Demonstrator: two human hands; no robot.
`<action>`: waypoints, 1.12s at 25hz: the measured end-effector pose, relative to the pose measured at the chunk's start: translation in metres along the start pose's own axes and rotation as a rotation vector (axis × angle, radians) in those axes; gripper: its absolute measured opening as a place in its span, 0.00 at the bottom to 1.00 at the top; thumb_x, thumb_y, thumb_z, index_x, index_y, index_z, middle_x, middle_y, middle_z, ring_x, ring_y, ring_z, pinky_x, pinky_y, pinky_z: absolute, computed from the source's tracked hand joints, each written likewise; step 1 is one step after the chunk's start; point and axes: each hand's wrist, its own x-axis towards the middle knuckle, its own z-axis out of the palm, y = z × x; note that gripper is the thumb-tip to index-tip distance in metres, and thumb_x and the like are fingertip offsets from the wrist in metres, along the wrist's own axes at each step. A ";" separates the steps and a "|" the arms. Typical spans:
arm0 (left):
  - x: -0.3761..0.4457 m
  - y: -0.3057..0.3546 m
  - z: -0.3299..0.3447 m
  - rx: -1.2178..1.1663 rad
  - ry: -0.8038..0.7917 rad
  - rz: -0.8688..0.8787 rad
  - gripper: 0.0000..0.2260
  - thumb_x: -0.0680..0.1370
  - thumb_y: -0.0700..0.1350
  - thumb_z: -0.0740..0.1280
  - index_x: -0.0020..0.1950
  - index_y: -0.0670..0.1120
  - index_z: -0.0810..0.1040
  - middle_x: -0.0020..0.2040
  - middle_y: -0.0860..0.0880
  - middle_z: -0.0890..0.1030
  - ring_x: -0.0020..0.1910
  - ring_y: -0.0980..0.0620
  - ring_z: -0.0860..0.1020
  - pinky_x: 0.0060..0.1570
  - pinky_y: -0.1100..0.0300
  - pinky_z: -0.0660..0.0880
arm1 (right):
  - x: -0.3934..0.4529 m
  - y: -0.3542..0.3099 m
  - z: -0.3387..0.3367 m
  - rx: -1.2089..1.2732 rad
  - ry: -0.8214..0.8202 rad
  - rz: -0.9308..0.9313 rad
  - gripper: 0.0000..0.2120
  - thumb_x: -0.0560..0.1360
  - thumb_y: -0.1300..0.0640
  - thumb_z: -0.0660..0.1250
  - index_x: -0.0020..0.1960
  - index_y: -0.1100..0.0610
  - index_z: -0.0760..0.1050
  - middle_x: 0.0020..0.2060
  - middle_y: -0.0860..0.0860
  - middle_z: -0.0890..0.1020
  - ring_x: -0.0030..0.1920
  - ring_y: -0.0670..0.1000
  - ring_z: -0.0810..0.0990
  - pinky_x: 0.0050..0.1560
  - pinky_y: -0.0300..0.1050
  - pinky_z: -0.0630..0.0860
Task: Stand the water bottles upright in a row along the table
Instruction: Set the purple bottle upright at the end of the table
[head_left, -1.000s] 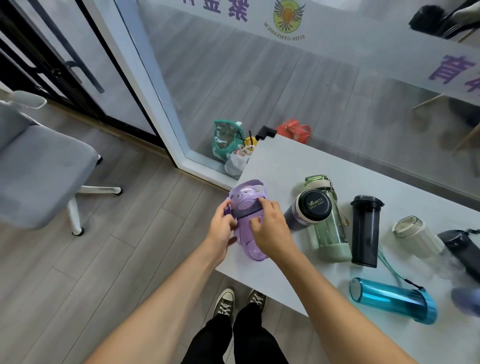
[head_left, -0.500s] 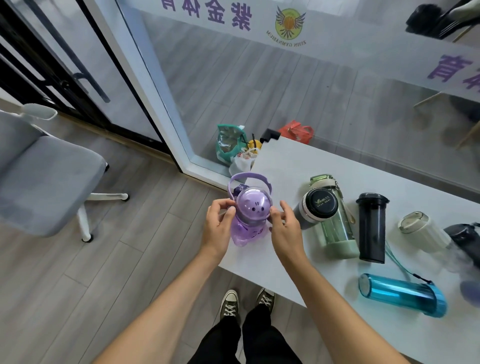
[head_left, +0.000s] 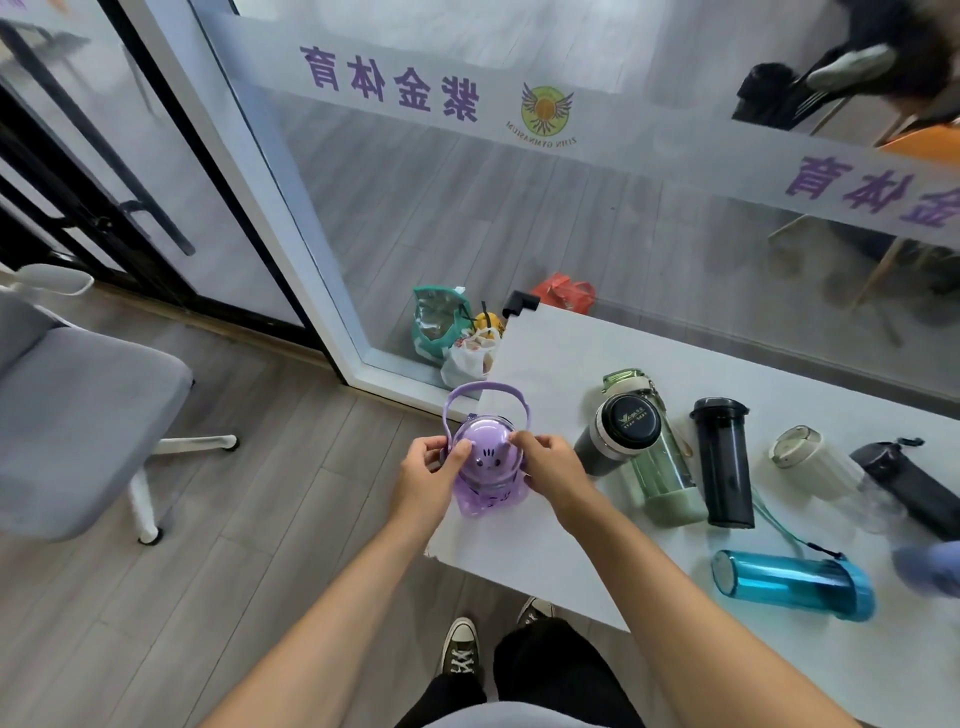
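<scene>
A purple bottle (head_left: 488, 467) with a rabbit face on its lid and a raised loop handle stands upright at the left end of the white table (head_left: 550, 348). My left hand (head_left: 423, 480) and my right hand (head_left: 553, 470) hold it on either side near the lid. To the right lie several bottles on their sides: a grey flask (head_left: 621, 434), a green bottle (head_left: 660, 473), a black tumbler (head_left: 723, 462), a cream cup (head_left: 810, 460), a dark bottle (head_left: 909, 486) and a blue bottle (head_left: 789, 582) near the front edge.
The purple bottle stands close to the table's left edge. A grey office chair (head_left: 78, 415) is on the floor at left. Bags (head_left: 457, 332) sit on the floor by the glass wall beyond the table. My shoes (head_left: 460, 652) show under the front edge.
The purple bottle was lying on its side in both hands; now it stands upright near the table's left edge, handle raised, and my hands stay on its sides.
</scene>
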 end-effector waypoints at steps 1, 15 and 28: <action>0.003 0.001 0.001 -0.008 0.003 0.008 0.18 0.69 0.62 0.72 0.52 0.54 0.77 0.53 0.49 0.82 0.54 0.49 0.82 0.55 0.49 0.80 | 0.003 -0.004 0.001 0.008 -0.001 -0.001 0.19 0.71 0.47 0.70 0.52 0.60 0.75 0.43 0.53 0.79 0.42 0.52 0.76 0.47 0.49 0.76; 0.132 0.083 0.079 -0.037 -0.047 -0.033 0.09 0.77 0.47 0.70 0.54 0.48 0.75 0.57 0.41 0.80 0.49 0.49 0.79 0.44 0.57 0.76 | 0.115 -0.122 -0.063 -0.151 -0.078 -0.032 0.21 0.71 0.43 0.74 0.51 0.60 0.78 0.43 0.53 0.80 0.40 0.51 0.78 0.37 0.44 0.76; 0.208 0.137 0.151 0.027 -0.118 -0.048 0.06 0.78 0.41 0.67 0.54 0.47 0.75 0.51 0.45 0.79 0.45 0.52 0.77 0.47 0.59 0.74 | 0.180 -0.153 -0.109 -0.005 0.029 -0.060 0.21 0.73 0.41 0.73 0.32 0.52 0.69 0.29 0.48 0.71 0.28 0.49 0.67 0.30 0.41 0.64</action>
